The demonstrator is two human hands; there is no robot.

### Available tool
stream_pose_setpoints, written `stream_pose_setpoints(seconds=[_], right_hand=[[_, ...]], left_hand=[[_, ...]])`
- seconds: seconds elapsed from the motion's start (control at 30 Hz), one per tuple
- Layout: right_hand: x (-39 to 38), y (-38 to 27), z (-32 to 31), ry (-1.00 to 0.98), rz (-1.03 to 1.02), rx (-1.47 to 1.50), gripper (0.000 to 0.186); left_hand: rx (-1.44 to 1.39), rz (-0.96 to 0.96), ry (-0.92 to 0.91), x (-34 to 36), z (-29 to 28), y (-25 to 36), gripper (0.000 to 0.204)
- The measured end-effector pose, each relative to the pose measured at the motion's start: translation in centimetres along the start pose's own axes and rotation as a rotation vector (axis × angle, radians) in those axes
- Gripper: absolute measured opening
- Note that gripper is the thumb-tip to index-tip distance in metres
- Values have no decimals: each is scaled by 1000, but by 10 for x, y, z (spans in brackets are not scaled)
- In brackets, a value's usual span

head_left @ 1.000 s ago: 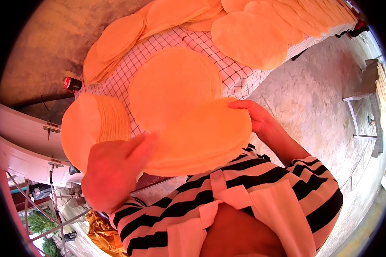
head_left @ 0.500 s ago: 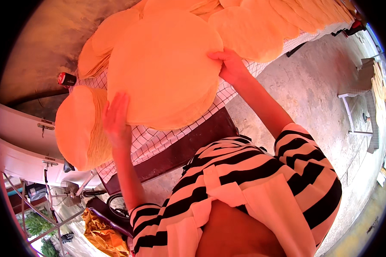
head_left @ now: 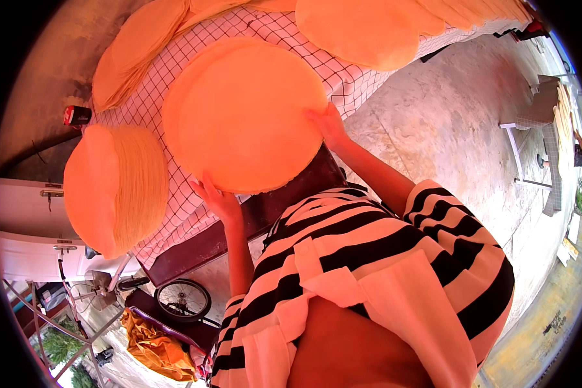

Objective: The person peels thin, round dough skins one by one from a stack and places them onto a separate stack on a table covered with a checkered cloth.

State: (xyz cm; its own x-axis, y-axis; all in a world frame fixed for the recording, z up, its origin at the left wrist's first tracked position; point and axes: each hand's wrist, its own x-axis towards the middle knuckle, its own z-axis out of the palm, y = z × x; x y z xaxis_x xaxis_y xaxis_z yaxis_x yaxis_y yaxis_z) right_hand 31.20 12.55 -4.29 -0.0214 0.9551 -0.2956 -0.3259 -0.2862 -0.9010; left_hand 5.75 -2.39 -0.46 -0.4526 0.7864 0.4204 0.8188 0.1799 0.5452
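A pile of thin round sheets [head_left: 246,110], tinted orange in this light, lies near the front edge of a table spread with a checked cloth [head_left: 194,61]. My left hand [head_left: 220,199] is at the pile's lower edge, fingers spread, tips against the rim. At the right edge is my right hand [head_left: 331,128], fingers stretched out and touching the rim; part of the fingers is hidden. To the left, a thick stack of similar round sheets [head_left: 113,191] leans over, its layered side showing.
More round sheets [head_left: 359,32] overlap along the far right of the table, and another stack [head_left: 136,48] lies at the far left. A red and black can [head_left: 77,116] stands beyond the left edge. Below left are a wheel [head_left: 182,299] and an orange bag [head_left: 155,349].
The large round sheet came nearer and now lies evenly on the pile, baring checked cloth behind it. My left hand moved right to the lower rim; my right hand came lower and loosened its pinch.
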Motion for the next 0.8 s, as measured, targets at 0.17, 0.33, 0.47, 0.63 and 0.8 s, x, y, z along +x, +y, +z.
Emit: stream_pose_setpoints(seconds=[0.17, 0.33, 0.47, 0.63, 0.8], right_hand=[[-25, -3, 17, 94, 17, -97, 36], [-75, -14, 36, 42, 112, 205, 32], [-66, -30, 20, -5, 256, 310, 32], [0, -12, 0, 17, 140, -61, 41], [-23, -11, 22, 142, 66, -413, 48]], left_hand=[[-576, -619, 133, 2, -10, 17, 39], [-1137, -919, 115, -19, -16, -11, 38], [-1005, -1093, 55, -16, -22, 20, 44], [-757, -859, 128, -23, 10, 13, 35], [-674, -770, 257, -16, 16, 14, 32]])
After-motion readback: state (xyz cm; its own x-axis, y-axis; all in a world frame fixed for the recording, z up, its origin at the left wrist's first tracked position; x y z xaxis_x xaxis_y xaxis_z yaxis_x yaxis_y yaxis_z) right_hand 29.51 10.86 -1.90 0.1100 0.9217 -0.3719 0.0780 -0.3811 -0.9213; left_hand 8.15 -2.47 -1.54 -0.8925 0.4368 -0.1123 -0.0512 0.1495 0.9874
